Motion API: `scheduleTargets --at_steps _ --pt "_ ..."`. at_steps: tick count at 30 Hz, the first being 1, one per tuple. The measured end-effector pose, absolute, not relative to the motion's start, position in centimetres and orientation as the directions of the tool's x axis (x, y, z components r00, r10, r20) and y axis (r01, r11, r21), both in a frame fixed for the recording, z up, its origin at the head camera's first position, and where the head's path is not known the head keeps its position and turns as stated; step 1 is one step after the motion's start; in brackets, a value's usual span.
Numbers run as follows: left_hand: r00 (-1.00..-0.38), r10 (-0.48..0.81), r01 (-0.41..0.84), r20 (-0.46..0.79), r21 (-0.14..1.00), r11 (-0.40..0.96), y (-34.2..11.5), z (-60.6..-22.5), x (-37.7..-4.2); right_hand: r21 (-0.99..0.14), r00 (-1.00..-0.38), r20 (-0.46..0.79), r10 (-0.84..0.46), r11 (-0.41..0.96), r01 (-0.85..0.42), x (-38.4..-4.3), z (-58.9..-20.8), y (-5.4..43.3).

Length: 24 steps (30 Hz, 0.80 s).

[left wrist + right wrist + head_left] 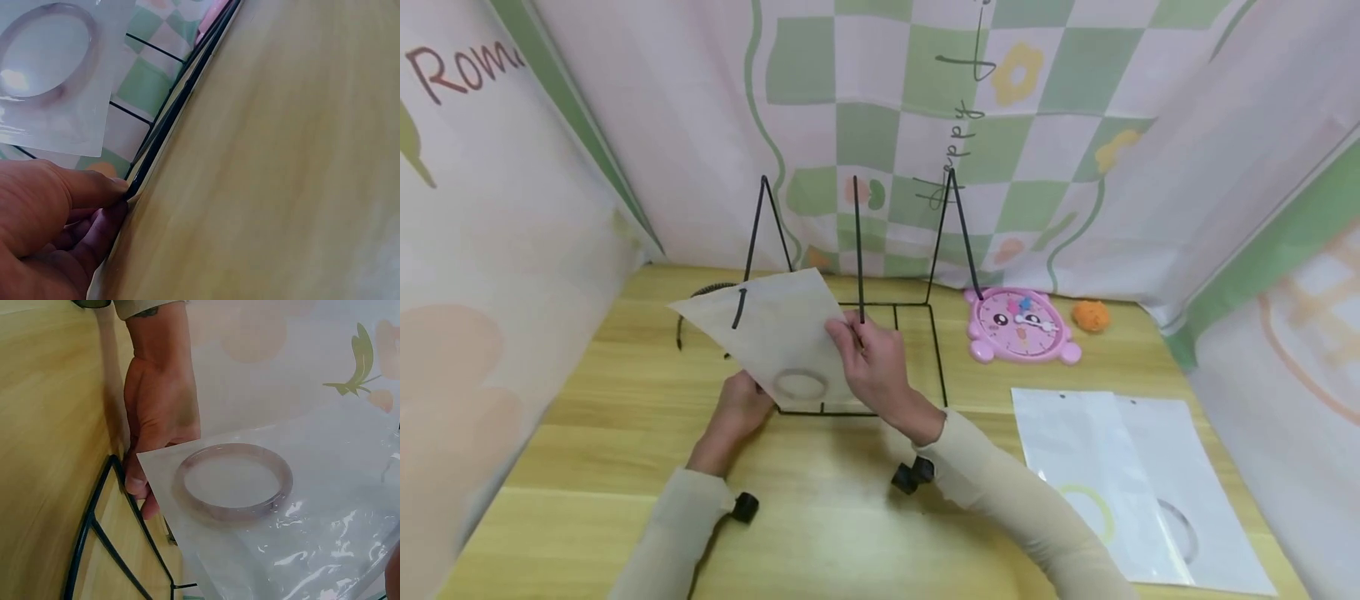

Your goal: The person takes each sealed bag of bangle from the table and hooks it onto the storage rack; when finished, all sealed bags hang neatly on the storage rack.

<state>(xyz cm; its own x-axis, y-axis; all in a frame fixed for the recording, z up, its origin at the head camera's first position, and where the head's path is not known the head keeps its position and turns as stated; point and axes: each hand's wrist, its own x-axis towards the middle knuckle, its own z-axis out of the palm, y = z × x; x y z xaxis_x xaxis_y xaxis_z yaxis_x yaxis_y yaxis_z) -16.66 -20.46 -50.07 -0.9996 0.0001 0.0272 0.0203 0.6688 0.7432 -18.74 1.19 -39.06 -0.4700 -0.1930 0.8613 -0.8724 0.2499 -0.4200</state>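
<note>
A clear plastic bag (782, 321) holding a pale bangle (234, 506) tilts over the left of a black wire rack (942, 358). The end of the rack's left rod (740, 308) shows in front of the bag's upper part, apparently through it. My right hand (880, 367) grips the bag's right edge, beside the tip of the middle rod (859, 250). Low at the rack's front left corner, my left hand (741, 412) pinches the base wire (156, 140) between thumb and fingers. In the right wrist view, only a sliver of my right hand shows at the edge.
Two bags (1075, 483) with rings inside lie overlapping at the table's right. A pink clock (1022, 327) and a small orange object (1091, 316) are behind them. A dark coiled item (711, 289) lies partly hidden behind the bag. Curtains (880, 125) close off the back and sides.
</note>
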Motion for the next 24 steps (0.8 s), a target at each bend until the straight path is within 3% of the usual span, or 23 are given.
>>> scheduleTargets --at_steps 6,14,24 --pt "-0.999 -0.004 -0.035 -0.042 0.766 0.642 -20.5 -50.2 -16.5 -0.458 -0.509 0.841 -0.183 0.26 -0.85 -19.6 -39.0 1.0" --pt "-0.983 0.056 0.167 0.174 0.733 0.659 -20.1 -50.4 -16.5 -0.469 -0.537 0.83 -0.152 0.333 -0.818 -20.9 -38.7 0.9" --pt "-0.987 0.058 0.153 0.149 0.772 0.617 -20.0 -50.1 -16.6 -0.461 -0.532 0.83 -0.165 0.332 -0.823 -23.3 -38.1 0.6"
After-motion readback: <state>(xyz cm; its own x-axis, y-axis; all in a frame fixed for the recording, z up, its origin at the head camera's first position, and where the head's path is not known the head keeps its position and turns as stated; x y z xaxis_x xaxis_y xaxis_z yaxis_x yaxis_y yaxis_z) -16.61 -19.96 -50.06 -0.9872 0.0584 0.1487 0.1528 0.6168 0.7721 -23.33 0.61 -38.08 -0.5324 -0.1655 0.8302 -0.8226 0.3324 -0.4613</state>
